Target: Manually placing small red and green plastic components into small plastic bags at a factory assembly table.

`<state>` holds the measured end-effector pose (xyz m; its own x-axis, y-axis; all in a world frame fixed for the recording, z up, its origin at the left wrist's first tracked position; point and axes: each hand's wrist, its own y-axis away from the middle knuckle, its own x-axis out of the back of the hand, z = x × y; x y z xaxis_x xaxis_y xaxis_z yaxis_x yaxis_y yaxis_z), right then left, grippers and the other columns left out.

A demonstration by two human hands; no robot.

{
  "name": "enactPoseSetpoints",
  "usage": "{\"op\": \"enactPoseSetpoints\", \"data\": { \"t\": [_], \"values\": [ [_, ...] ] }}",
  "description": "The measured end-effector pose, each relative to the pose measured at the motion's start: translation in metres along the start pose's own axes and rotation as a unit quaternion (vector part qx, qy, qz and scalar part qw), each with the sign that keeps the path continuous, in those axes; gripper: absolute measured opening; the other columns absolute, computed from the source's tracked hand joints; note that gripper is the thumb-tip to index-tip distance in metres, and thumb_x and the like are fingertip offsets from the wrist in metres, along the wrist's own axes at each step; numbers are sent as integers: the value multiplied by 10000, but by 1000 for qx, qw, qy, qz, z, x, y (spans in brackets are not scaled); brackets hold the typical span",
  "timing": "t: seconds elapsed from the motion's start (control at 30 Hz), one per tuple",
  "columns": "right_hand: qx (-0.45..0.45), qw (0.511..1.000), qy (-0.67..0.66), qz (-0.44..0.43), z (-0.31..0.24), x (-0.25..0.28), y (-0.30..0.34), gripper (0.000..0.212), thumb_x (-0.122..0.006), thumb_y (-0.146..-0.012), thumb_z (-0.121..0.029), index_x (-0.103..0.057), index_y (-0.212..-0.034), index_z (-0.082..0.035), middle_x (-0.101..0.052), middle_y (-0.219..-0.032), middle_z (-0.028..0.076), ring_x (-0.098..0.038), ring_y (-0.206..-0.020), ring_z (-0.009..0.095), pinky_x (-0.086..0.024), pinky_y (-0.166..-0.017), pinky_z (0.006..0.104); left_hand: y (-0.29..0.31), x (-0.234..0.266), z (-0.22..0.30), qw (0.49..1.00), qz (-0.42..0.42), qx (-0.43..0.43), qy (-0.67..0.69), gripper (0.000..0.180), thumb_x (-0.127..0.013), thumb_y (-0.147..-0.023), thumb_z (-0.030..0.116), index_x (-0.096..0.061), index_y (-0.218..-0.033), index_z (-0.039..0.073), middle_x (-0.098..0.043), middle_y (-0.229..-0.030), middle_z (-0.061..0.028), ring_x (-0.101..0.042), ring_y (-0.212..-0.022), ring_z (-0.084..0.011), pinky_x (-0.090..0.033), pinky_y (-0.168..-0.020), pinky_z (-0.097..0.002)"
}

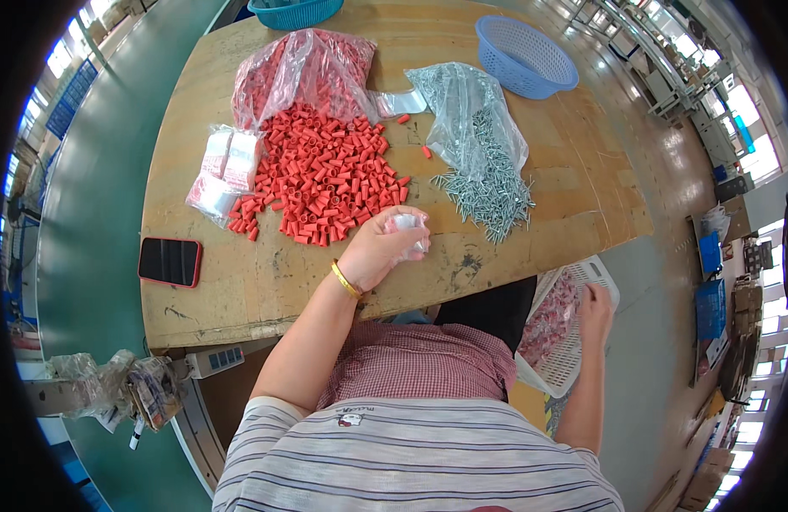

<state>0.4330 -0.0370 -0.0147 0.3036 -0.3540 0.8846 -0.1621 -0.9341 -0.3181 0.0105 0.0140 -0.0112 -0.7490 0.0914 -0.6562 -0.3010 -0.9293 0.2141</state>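
Currently the left hand (379, 247) is closed around a small clear bag (408, 232) on the counter (266, 282) beside red wire caps (326, 175); the right hand (593, 309), fingers curled, touches a white basket (582, 341) below.

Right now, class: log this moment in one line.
left hand: holds small clear bag | right hand: at white basket | red caps pile | screws

Worker seen from above: short-sleeved top (411, 456), pale grey with thin dark horizontal stripes, small cartoon emblem and lettering at chest centre. Red-and-white checked apron or garment (420, 363) over lap. Gold bangle (346, 280) on left wrist. Both forearms bare below sleeves; left hand (379, 247) and right hand (595, 309) ungloved, no rings discernible.
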Motion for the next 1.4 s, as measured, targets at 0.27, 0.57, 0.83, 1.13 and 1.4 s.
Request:
{"op": "enactPoseSetpoints", "data": {
  "t": [0.27,0.57,0.83,1.13,1.4],
  "values": [
    [104,889,-406,-183,-218,-76,-8,115,-646,-866,-87,-624,-939,-2,-610,-873,94,-612,-762,185,-482,-669,287,4,1,-6,999,11,-26,-45,206,-597,-903,17,-563,-1103,52,-619,-982,-34,-638,-884,-149,-550,-753,-286],
    [70,839,-502,-197,-221,-103,-16,106,-618,-910,-110,-589,-937,-11,-581,-856,44,-585,-736,111,-460,-622,246,6,2,-13,999,10,-30,-27,294,-551,-924,15,-516,-1214,43,-613,-1045,-38,-627,-938,-143,-564,-769,-297],
    [26,828,-501,-250,-205,-81,-38,56,-565,-930,-57,-602,-936,-16,-590,-773,2,-552,-677,46,-422,-599,207,-8,30,-22,996,0,-74,-45,226,-562,-919,66,-575,-1140,22,-638,-924,-33,-577,-771,-81,-463,-635,-204],
    [176,861,-396,-266,-211,-59,-32,94,-634,-874,-78,-622,-916,5,-634,-806,61,-593,-681,108,-471,-615,262,6,-9,-24,916,32,-147,-373,177,-693,-873,166,-668,-989,35,-620,-835,29,-551,-751,-44,-470,-691,-211],
    [67,802,-528,-272,-215,-82,-16,110,-619,-922,-109,-602,-938,-3,-573,-798,-25,-520,-710,30,-438,-628,202,10,-17,-9,957,52,-78,-274,182,-676,-895,175,-665,-983,16,-615,-795,33,-543,-727,-38,-468,-671,-210]
  ]
}}
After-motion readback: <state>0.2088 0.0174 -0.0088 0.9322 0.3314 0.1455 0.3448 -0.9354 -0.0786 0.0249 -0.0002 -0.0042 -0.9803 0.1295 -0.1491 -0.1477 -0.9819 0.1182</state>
